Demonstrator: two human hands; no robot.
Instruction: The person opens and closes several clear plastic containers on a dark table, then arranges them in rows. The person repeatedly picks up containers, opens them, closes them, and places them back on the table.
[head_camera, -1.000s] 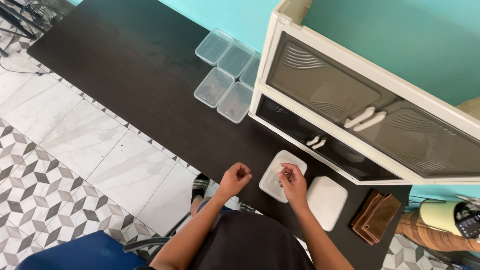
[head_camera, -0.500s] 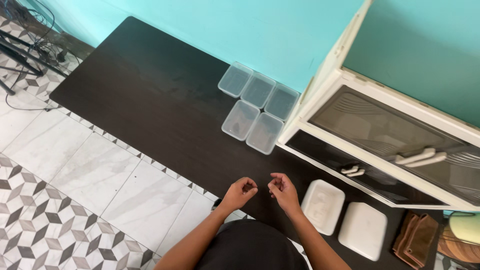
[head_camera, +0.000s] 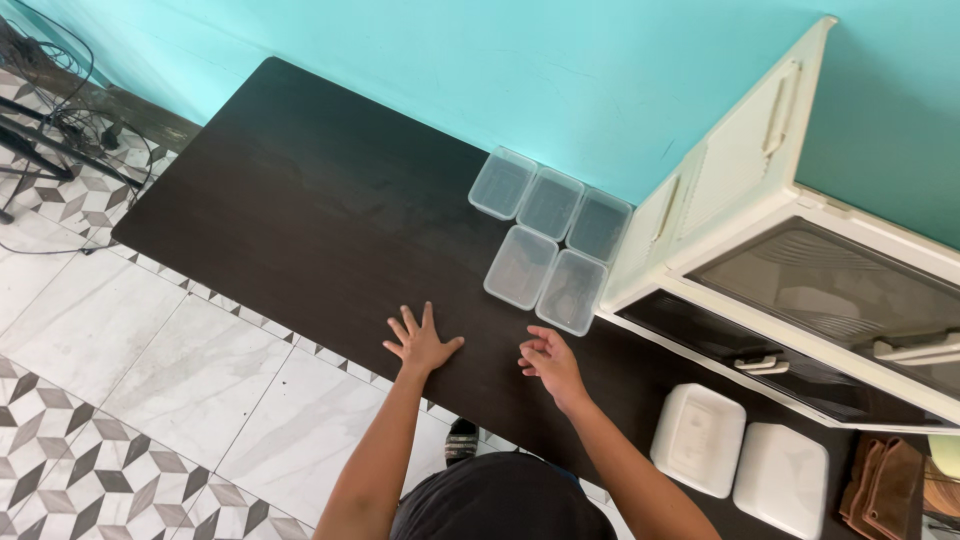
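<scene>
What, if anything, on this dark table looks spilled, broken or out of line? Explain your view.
Nothing stands out. Five clear containers sit in a neat cluster beside the cream cabinet. Two white containers lie side by side. The left hand rests flat on the table; the right hand is empty.

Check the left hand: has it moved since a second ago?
Yes. The left hand was raised and curled near the white lidded box; now it lies flat, fingers spread, on the dark table, farther left of the box.
</scene>
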